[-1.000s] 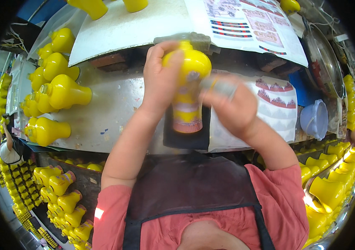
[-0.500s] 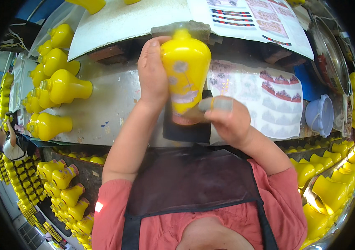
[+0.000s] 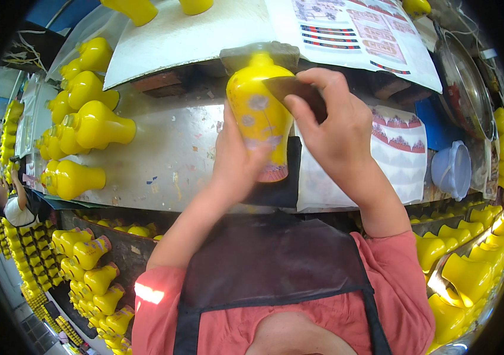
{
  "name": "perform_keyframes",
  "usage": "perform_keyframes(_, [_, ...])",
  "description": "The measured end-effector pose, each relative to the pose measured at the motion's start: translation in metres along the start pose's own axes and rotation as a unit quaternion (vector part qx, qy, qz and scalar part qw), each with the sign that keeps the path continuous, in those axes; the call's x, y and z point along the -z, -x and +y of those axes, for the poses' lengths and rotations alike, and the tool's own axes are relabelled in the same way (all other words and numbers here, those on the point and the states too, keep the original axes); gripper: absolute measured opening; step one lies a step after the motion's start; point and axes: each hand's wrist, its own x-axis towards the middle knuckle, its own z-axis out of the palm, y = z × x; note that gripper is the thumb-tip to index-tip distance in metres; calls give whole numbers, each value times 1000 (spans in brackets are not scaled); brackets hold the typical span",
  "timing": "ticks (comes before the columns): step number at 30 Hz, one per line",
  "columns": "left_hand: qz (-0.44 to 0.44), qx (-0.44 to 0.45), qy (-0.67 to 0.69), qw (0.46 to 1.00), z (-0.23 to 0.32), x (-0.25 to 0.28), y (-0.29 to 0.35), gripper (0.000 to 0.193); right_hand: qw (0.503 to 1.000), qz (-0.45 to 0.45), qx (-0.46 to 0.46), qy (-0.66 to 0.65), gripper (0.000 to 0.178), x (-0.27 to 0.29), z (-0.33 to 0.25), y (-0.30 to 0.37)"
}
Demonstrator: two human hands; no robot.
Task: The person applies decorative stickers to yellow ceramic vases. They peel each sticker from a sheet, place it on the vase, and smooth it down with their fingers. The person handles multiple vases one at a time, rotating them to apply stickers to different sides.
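Observation:
A glossy yellow vase (image 3: 246, 89) lies with its neck away from me, against a grey block (image 3: 290, 54). Grey-violet flower decals and a pink patterned band at its base decorate it. My left hand (image 3: 234, 154) is closed round the vase's lower left side, thumb across the front. Pinched in my right hand (image 3: 337, 115) is a flat, dark brown scraper (image 3: 296, 92); its edge meets the vase's upper right shoulder. A dark cloth (image 3: 287, 192) lies under the base.
Several plain yellow vases (image 3: 92, 124) lie at the left of the metal table (image 3: 163, 136). Decal sheets (image 3: 394, 171) lie at right, with more on a raised white board (image 3: 187, 35). A pale blue bucket (image 3: 452, 168) stands far right. Racks of vases (image 3: 98, 278) flank me.
My right hand has moved the scraper from the vase's base up to its shoulder. My left hand has slid down from the shoulder to the lower side.

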Motion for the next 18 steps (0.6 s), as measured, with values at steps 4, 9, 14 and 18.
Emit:
perform_keyframes(4, [5, -24, -22, 999, 7, 1, 0, 88, 996, -67, 48, 35, 19, -1, -8, -19])
perform_keyframes(9, [-96, 104, 107, 984, -5, 13, 8, 95, 999, -1, -45, 22, 21, 7, -10, -23])
perform_keyframes(14, [-102, -26, -7, 994, -9, 16, 17, 102, 983, -55, -164, -67, 26, 4, 9, 9])
perform_keyframes(18, [-43, -24, -108, 993, 1, 13, 28, 110, 994, 52, -97, -1, 26, 2, 19, 26])
